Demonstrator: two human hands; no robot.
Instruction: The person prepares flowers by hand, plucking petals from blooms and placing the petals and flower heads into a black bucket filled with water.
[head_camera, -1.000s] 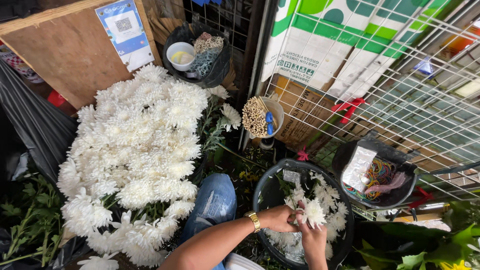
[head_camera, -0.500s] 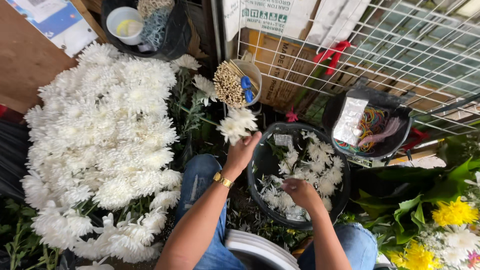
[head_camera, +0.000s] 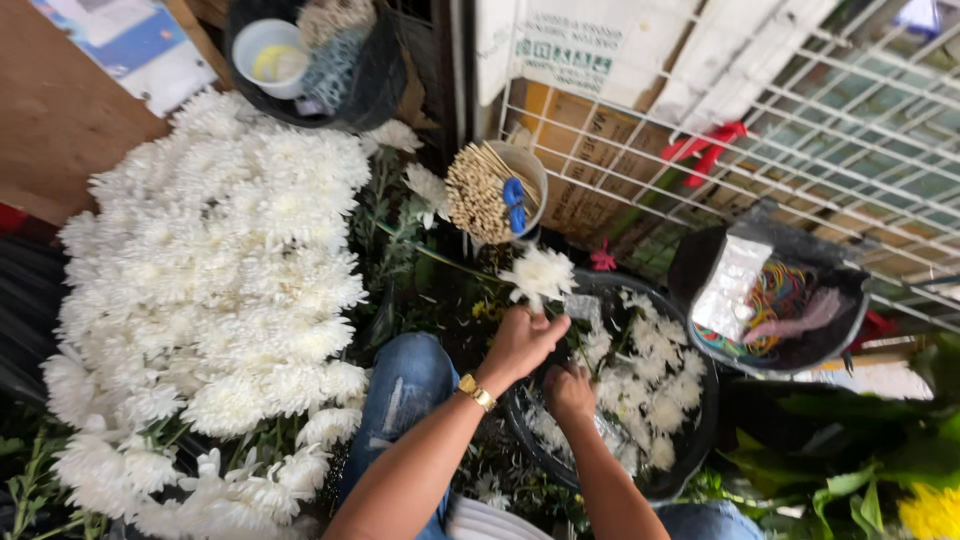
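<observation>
Your left hand (head_camera: 522, 345) now lifts a white bloom (head_camera: 540, 273) clear of the black basin (head_camera: 700, 420), fingers pinched on its stem | right hand (head_camera: 570, 392) stays in basin, grip unclear | one flower is picked out.

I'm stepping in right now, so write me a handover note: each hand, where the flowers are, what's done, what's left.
Left hand: fingers closed on a white chrysanthemum head, raised above the black basin.
Right hand: down in the basin among the loose flower heads; whether it grips anything cannot be told.
Big pile of white chrysanthemums lies to the left; cup of wooden sticks stands behind the basin.
Done: many heads lie in the basin.
Left: the big pile, with leafy stems showing at its edge.
</observation>
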